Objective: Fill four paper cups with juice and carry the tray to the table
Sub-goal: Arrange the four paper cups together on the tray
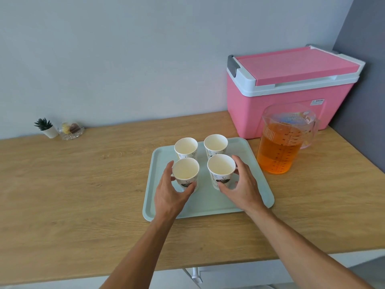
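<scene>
Four empty cups sit upright in a 2x2 block on the tray (pixel 208 203), far half. L hand (pixel 173 192) wraps the near-left cup (pixel 185 174), fingers curled on it; R hand (pixel 241 186) grips the near-right cup (pixel 221 171) likewise. Jug (pixel 281 147) w/ orange juice stands just right of tray, cooler (pixel 281 97) behind it.

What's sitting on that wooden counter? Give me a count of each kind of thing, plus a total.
Paper cups: 4, all on the tray and empty
Tray: 1
Juice pitcher: 1
Pink cooler box: 1
Small potted plant: 1
Glass dish of sweets: 1
Total: 9
</scene>
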